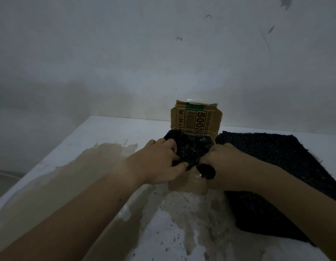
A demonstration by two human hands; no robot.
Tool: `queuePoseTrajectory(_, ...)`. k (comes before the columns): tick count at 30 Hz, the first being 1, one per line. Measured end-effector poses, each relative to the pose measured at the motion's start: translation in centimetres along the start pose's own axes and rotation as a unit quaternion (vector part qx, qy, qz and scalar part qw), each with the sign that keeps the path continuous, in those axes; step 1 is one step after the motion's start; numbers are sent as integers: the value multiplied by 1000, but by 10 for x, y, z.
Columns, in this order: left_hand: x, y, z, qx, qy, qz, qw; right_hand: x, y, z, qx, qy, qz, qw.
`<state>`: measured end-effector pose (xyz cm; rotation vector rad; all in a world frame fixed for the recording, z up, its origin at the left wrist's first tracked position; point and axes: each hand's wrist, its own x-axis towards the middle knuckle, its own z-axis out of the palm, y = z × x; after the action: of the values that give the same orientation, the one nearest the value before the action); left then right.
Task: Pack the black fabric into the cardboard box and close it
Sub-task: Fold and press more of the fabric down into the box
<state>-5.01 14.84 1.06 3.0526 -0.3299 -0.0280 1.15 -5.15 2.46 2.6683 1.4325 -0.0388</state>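
Note:
A small cardboard box point(189, 185) stands on the table in front of me, its printed back flap point(196, 119) raised upright. A bunched black fabric point(189, 153) fills the box's opening and spills over the rim. My left hand point(159, 159) presses down on the fabric's left side with its fingers curled into it. On the right side, my right hand point(225, 162) grips the fabric, a fold hanging over the box's front by the thumb. Most of the box is hidden by my hands and the fabric.
A black woven mat point(272, 176) lies flat on the table to the right of the box, under my right forearm. The white tabletop point(99, 134) has large worn brownish patches. A stained wall stands close behind the table's far edge.

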Motion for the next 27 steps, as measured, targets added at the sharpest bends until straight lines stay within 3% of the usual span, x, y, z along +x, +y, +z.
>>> queuePoseTrajectory(3,2,0,2,4,3,5,1000,-16,12,-9,41,106,15,993)
queuePoseTrajectory(5,2,-1,3,-3,7,7,1000,-22,15,-12,38,108,23,993)
queuePoseTrajectory(11,5,-5,7,-28,20,4,999,-5,2,2,2,-71,65,995)
queuePoseTrajectory(14,4,-5,9,-29,29,0,999,2,3,-2,12,-110,79,991)
queuePoseTrajectory(18,3,-5,10,-25,36,2,999,1,15,-9,53,69,82,993)
queuePoseTrajectory(19,3,-5,10,-26,37,3,999,2,18,-9,49,77,88,992)
queuePoseTrajectory(24,5,1,10,-17,28,2,999,20,21,9,-39,12,131,991)
queuePoseTrajectory(27,8,4,9,-1,20,0,1000,32,21,8,18,-79,160,984)
